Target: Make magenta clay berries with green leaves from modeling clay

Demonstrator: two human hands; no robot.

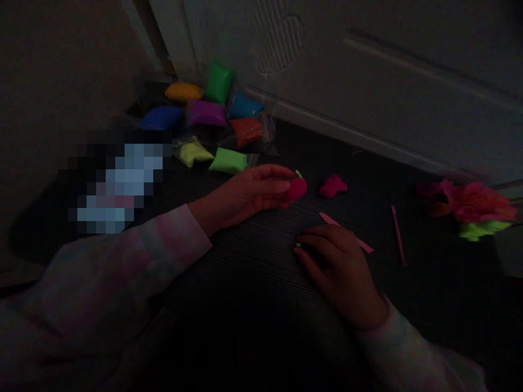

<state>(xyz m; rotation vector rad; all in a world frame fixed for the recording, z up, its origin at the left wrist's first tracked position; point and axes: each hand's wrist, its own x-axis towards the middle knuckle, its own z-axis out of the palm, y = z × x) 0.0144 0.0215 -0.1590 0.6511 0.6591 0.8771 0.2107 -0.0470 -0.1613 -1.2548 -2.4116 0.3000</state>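
Between the thumb and fingers of my left hand point(253, 193) is a rounded lump of bright pink modelling clay point(297, 189), with a small light green piece point(298, 174) at its upper edge. My right hand point(335, 267) is low over the dark table, thumb and forefinger pinched on a tiny green bit of clay point(298, 245). Partly under that hand lies a flat pink clay knife point(328, 219). Beyond my hands rests a loose, uneven piece of pink clay point(333, 185). The scene is dim.
Several bags of coloured clay, among them a purple one point(206, 113) and a light green one point(229, 160), lie at the back left. A thin pink tool point(398, 235) is on the right, near a pink artificial flower point(476, 204). A pale panel point(327, 81) with a heart relief borders the back.
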